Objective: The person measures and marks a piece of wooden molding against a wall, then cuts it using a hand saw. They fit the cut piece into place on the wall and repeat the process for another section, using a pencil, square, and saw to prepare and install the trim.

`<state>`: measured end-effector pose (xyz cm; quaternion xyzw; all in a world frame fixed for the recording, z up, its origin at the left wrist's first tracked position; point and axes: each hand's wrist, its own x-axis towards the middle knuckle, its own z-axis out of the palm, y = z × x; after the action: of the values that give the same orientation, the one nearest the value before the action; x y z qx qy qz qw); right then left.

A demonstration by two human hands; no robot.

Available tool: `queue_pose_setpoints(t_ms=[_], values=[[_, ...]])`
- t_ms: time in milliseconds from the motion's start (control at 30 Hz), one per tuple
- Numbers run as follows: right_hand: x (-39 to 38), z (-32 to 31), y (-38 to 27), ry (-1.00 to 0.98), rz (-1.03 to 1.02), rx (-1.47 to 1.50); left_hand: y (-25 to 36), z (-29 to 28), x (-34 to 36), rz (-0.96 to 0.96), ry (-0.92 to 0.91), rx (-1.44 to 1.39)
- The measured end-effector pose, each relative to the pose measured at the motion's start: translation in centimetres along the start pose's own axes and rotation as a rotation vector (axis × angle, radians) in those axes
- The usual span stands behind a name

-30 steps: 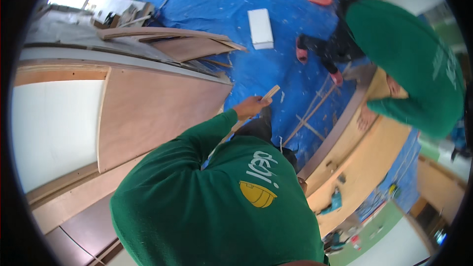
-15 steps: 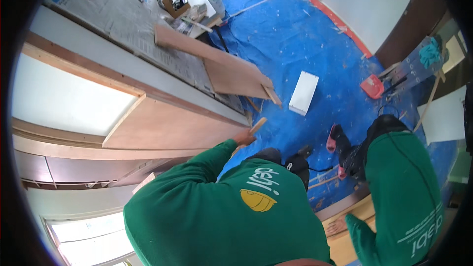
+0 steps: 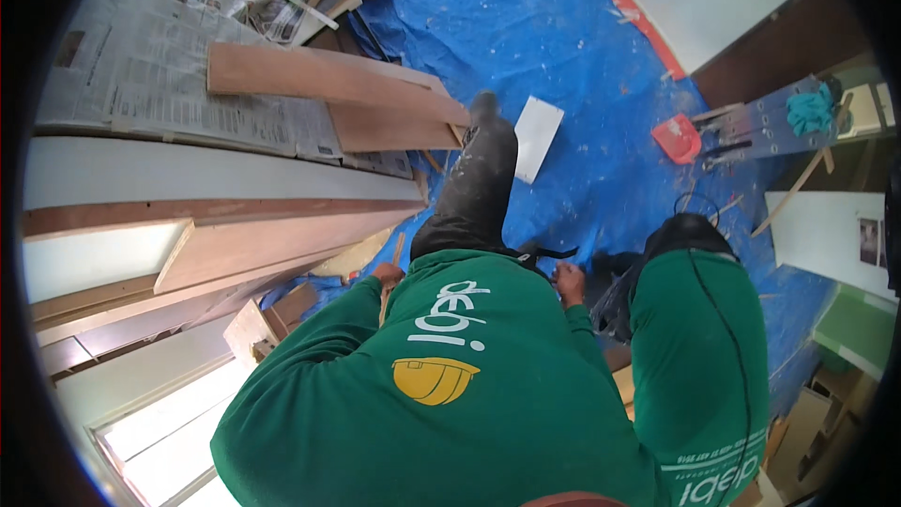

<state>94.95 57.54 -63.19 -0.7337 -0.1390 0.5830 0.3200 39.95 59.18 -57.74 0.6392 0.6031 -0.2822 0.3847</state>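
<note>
Wood edges hem me in on the left. My left hand [image 3: 385, 276] is closed around a thin wooden strip [image 3: 398, 250], which sticks up just past my knuckles, close to the lower edge of a long wooden panel [image 3: 272, 239] lying on its side. Above that panel runs a white board edge [image 3: 188, 174], and beyond it sheets of newspaper [image 3: 150, 75] lie under two stacked plywood boards [image 3: 328, 84], whose corners jut out toward my outstretched leg [image 3: 479, 178].

My right hand [image 3: 567, 283] sits curled in front of my chest, near the waist of my dark trousers. I cannot tell whether it grips anything or only rests there.

A co-worker [image 3: 699, 357] in a green top is bent over just beside my right arm, head down, so that side is tight.

Open room lies ahead and to the right of my foot, on the blue tarpaulin [image 3: 601, 56]. A white rectangular slab [image 3: 537, 138] lies flat just beside my shoe, and a red dustpan [image 3: 678, 138] sits farther right, near a stepladder [image 3: 765, 122] with a teal cloth [image 3: 809, 111] draped on it. Behind my left elbow a bright window [image 3: 160, 422] closes off that corner.
</note>
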Motion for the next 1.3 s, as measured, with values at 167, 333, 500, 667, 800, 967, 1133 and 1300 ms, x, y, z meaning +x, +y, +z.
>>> queue_pose_setpoints(t_ms=[167, 333, 500, 667, 800, 967, 1133, 1300], values=[[8.5, -6.5, 3.2, -0.094, -1.002, -0.904, 4.4, -8.1, 9.0, 0.108, -0.177, -0.027], [16.2, -7.6, -0.9, -0.103, -0.587, -1.400, 10.4, -19.4, 23.5, -0.439, -0.039, -0.908], [26.2, -2.1, -17.0, -0.245, -0.292, -1.273, 10.6, -34.4, 35.4, -0.439, 0.204, -0.910], [34.7, 3.2, -38.9, -0.146, -0.123, -0.955, 13.0, -50.4, 39.6, -0.230, 0.358, -0.961], [42.6, 9.5, -56.0, -0.122, -0.101, -0.580, 9.4, -58.7, 45.3, -0.238, 0.251, -0.769], [50.7, 12.8, -69.5, -0.117, -0.097, -0.531, 9.7, -70.1, 50.6, -0.374, 0.224, -0.830], [62.7, 12.4, -74.8, -0.192, -0.077, -0.830, 12.7, -75.6, 53.6, -0.402, 0.290, -0.987], [82.4, 10.0, -83.1, -0.680, -0.643, -1.453, 13.8, -72.5, 54.4, -0.601, 0.077, -0.813]])
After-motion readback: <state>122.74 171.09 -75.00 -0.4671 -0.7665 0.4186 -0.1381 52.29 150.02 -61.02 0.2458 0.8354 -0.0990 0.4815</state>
